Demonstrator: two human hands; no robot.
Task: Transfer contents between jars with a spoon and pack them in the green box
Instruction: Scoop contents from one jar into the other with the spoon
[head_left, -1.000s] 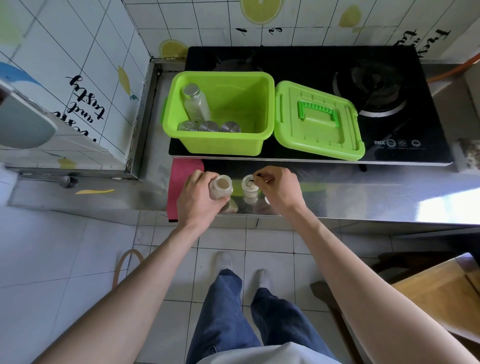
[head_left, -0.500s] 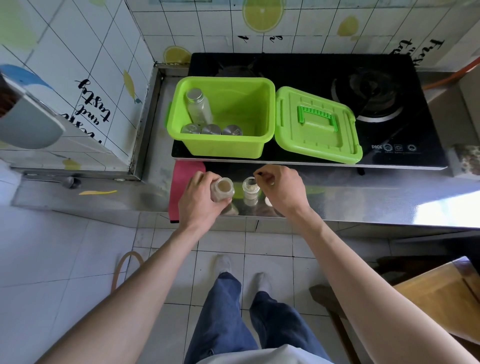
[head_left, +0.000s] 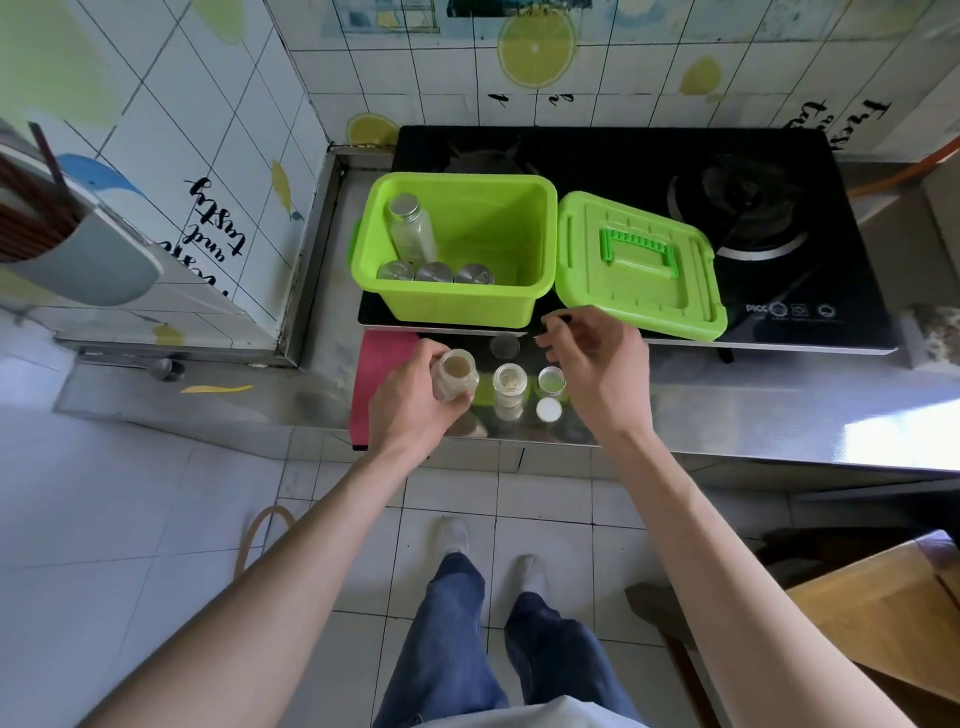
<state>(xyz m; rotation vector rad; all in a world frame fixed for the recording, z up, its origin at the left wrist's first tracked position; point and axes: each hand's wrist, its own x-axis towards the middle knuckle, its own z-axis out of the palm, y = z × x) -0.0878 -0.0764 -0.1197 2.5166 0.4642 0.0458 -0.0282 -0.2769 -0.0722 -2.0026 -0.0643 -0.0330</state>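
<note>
Green box (head_left: 457, 306): open on the hob, four capped jars packed inside.
Left hand (head_left: 410, 405): grasping an open jar (head_left: 457, 371) at the counter edge.
Right hand (head_left: 597, 364): fingertips pinched, apparently on the spoon (head_left: 551, 324); blurred.
Second jar (head_left: 510, 384): uncapped on the counter; capping and packing judged outstanding.

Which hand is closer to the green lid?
Right. The right hand hovers just in front of the green lid's near corner; the left hand grips a jar farther left.
</note>
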